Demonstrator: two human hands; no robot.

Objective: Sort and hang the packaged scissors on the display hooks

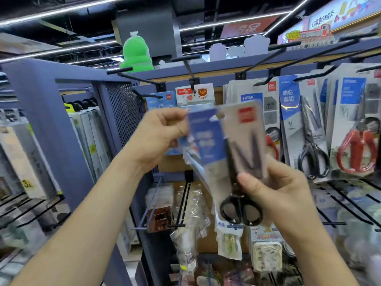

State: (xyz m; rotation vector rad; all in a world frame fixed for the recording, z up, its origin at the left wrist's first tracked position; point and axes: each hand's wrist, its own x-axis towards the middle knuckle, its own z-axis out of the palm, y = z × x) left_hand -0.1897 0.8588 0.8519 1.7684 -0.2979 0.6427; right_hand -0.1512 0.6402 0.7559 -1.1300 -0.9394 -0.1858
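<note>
I hold a packaged pair of black-handled scissors (235, 153) up in front of the display, tilted and blurred. My left hand (158, 135) pinches its upper left edge near the blue label. My right hand (274, 188) grips its lower right side, thumb across the front beside the handles. Black display hooks (190, 73) stick out from the top rail. More packaged scissors hang to the right: a black-handled pair (311, 141) and a red-handled pair (356, 141). Small carded packs (194, 93) hang on the hook behind the held pack.
A blue perforated panel (121, 112) and upright stand to the left, with boxed goods (24, 157) on wire shelves. Lower hooks carry bagged items (189, 207). A green plush figure (136, 52) sits on top of the shelf.
</note>
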